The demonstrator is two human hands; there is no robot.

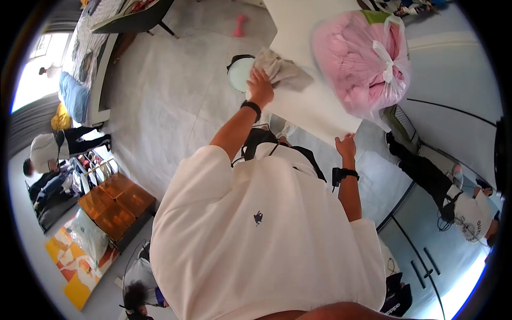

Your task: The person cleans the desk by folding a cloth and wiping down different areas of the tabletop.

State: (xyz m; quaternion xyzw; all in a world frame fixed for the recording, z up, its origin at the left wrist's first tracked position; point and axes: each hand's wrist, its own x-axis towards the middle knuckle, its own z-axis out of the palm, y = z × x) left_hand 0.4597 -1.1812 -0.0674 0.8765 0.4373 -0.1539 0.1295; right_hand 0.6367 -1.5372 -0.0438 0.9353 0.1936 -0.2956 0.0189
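My left hand rests on a crumpled beige cloth at the left edge of the white table. Its fingers lie spread over the cloth's near left side. Beside it, a round pale lid or stool top shows past the table edge. At the table's near right corner is my right hand, its fingers apart and nothing visible in them. A tied clear bag full of pink fabric lies on the right part of the table.
Other people are around: one at the far left, one at the right, others low in view. An orange-brown cabinet stands left. A pink dumbbell lies on the floor beyond the table. Pale cabinets line the right.
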